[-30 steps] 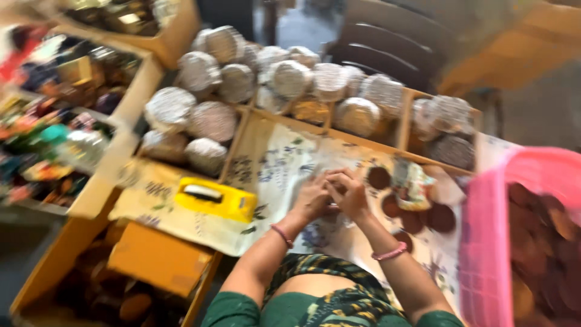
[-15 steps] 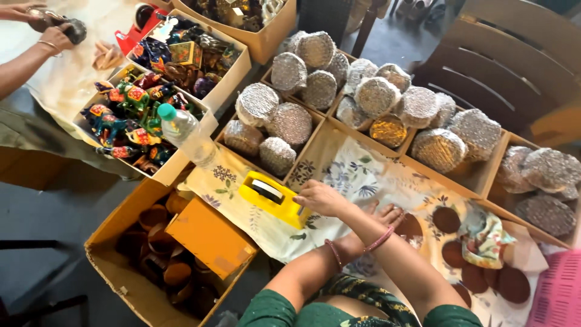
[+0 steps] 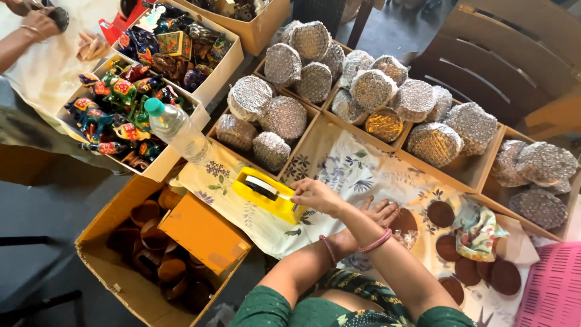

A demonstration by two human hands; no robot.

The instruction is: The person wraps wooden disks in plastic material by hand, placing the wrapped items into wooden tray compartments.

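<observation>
Right hand [image 3: 315,195] reaches across the body to the near end of a yellow tape dispenser [image 3: 268,192]. Its fingertips are drawn together against the dispenser's end; whether anything is pinched between them cannot be told. A pink bangle sits on that wrist.

Left hand [image 3: 382,212] lies on the flowered cloth [image 3: 354,166] just behind the right forearm, partly hidden by it. Its fingers are loosely spread and hold nothing. The two forearms cross.

The dispenser lies flat on the left part of the cloth, with a roll seated in its middle. It sits between a clear plastic bottle [image 3: 177,128] with a green cap and the right hand.

Beyond the cloth, wooden trays [image 3: 466,175] hold round items wrapped in silvery mesh [image 3: 284,118], piled closely. Brown discs [image 3: 440,213] lie on the cloth to the right of the hands, beside a crumpled printed rag [image 3: 478,229]. A pink slotted basket [image 3: 554,284] is at the lower right edge.

To the left, an open cardboard box [image 3: 100,233] holds brown clay cups [image 3: 145,213], with an orange flap folded over it. Further left, a white carton [image 3: 163,166] is filled with brightly painted figurines [image 3: 118,97].

At the top left corner, another person's hand [image 3: 39,21] holds a small dark object.
</observation>
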